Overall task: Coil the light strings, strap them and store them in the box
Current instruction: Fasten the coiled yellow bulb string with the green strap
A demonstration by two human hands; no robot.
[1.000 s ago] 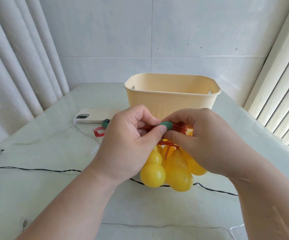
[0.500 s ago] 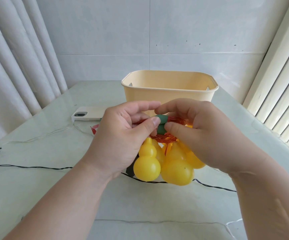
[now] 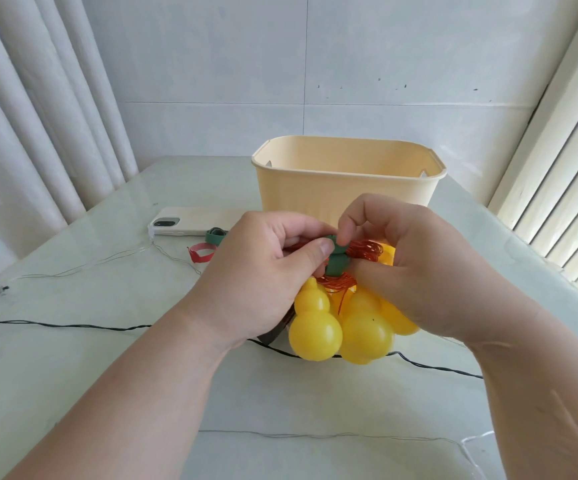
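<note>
A coiled light string [image 3: 363,251] of red wire with several yellow gourd-shaped bulbs [image 3: 315,330] hangs above the table in front of the cream box [image 3: 346,192]. A green strap [image 3: 336,259] wraps round the red coil. My left hand [image 3: 263,271] grips the coil and presses its thumb on the strap. My right hand [image 3: 415,265] pinches the strap's top end with its forefinger and holds the coil from the right. The bulbs dangle below both hands.
A white phone [image 3: 190,221] lies left of the box, with a green strap [image 3: 216,234] and a red strap [image 3: 201,252] beside it. A black cable [image 3: 73,326] crosses the table; thin clear wires [image 3: 83,268] lie left and near the front edge [image 3: 315,435]. Curtains hang left, blinds right.
My right forefinger has risen and curled over the top of the green strap, which now stands more upright round the coil. Both hands stay on the bundle.
</note>
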